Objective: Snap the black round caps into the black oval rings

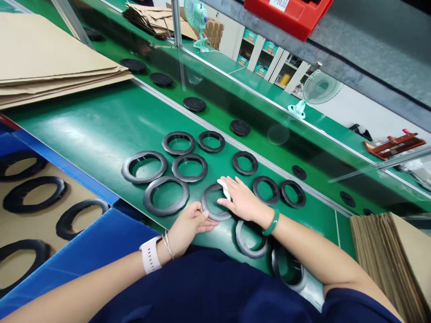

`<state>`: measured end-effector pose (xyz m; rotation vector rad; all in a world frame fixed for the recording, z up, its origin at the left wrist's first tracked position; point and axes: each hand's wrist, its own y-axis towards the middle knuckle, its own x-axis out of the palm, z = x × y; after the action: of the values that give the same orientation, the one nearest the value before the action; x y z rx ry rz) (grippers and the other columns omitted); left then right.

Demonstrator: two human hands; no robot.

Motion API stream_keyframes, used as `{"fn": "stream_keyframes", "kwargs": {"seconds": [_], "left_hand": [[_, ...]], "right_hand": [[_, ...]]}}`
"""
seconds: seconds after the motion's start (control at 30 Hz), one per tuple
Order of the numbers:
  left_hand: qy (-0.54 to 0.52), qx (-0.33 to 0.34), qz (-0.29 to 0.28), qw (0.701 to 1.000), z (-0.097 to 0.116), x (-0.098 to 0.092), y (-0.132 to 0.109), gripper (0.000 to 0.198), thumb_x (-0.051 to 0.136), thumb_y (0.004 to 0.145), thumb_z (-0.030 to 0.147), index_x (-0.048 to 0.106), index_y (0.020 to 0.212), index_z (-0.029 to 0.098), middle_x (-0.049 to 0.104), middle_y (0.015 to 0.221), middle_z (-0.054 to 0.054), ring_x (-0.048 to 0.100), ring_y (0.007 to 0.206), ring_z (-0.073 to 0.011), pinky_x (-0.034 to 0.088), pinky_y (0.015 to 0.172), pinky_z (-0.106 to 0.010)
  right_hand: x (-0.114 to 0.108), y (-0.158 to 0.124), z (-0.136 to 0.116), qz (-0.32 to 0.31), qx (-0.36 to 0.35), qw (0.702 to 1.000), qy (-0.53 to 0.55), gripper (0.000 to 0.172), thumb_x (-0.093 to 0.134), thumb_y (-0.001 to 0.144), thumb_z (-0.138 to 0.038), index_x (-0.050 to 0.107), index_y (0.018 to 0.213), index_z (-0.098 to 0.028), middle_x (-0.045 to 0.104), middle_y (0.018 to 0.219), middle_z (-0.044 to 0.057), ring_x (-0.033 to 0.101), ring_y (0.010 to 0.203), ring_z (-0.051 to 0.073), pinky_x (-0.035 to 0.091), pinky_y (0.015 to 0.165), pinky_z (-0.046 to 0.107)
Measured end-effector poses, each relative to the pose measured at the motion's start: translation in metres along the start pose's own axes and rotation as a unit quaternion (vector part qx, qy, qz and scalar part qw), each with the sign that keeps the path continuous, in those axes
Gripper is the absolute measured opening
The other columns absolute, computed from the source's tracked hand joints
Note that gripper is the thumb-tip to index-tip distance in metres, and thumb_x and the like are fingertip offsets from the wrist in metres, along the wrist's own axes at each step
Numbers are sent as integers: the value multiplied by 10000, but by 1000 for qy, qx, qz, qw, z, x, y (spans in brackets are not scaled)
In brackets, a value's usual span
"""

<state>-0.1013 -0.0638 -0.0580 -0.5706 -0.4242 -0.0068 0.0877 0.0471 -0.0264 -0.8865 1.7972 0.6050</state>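
Observation:
A black ring (209,204) with a wide flat rim lies on the green table in front of me. My left hand (192,224) pinches its near left edge between thumb and fingers. Pressed on the ring's far right side is a white cloth (224,188), held under the fingers of my right hand (240,199). Another ring (247,244) lies just below my right wrist, and one more (288,271) is partly hidden by my forearm. To the left sits a ring (148,204) among several like it; a further ring (258,193) is right of my right hand.
Beyond a metal rail, round black discs (194,104) lie along a green conveyor (215,119). Flat cardboard sheets (60,58) are at the left, and a cardboard stack (380,260) at the right. A blue box (111,251) at lower left holds more rings. A red bin (289,15) hangs overhead.

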Motion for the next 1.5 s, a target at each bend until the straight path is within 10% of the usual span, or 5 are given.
{"fn": "stream_keyframes", "kwargs": {"seconds": [0.27, 0.57, 0.8, 1.07, 1.5], "left_hand": [[-9, 20, 18, 1000, 1, 3, -1, 414, 753, 750, 323, 542, 1085, 202, 721, 1086, -60, 719, 984, -219, 595, 863, -364], [9, 2, 11, 1000, -7, 3, 3, 422, 723, 787, 498, 430, 879, 210, 713, 716, -52, 759, 775, -240, 599, 755, -372], [95, 12, -36, 995, 9, -20, -34, 400, 758, 759, 460, 622, 994, 165, 725, 805, -65, 727, 639, -224, 555, 555, -302], [239, 195, 280, 909, 42, -123, -52, 425, 731, 784, 469, 580, 1076, 200, 649, 849, -7, 655, 676, -166, 537, 590, -275], [27, 89, 88, 992, 21, -112, -51, 392, 729, 696, 231, 571, 1050, 176, 720, 894, -16, 718, 790, -189, 588, 684, -299]], "right_hand": [[15, -22, -52, -31, -159, 983, 89, 923, 764, 935, -441, 210, 1586, -93, 234, 1581, 149, 184, 1471, 292, 231, 1249, 449], [-21, -68, 15, 2, -189, 982, -6, 394, 410, 1022, -53, 588, 1360, -149, 571, 1355, 127, 519, 1283, 252, 487, 1092, 489], [-46, -19, 16, 185, -49, 979, 71, 207, 535, 966, -183, 739, 955, -210, 703, 996, 72, 682, 900, 257, 609, 803, 421], [-38, 59, -64, 276, -22, 929, 245, 119, 612, 914, -201, 729, 918, -222, 686, 984, 55, 652, 936, 251, 544, 853, 399], [53, 96, -116, -14, -248, 968, -25, 383, 569, 1051, -225, 533, 1431, -208, 448, 1488, 15, 267, 1434, 295, 195, 1244, 494]]}}
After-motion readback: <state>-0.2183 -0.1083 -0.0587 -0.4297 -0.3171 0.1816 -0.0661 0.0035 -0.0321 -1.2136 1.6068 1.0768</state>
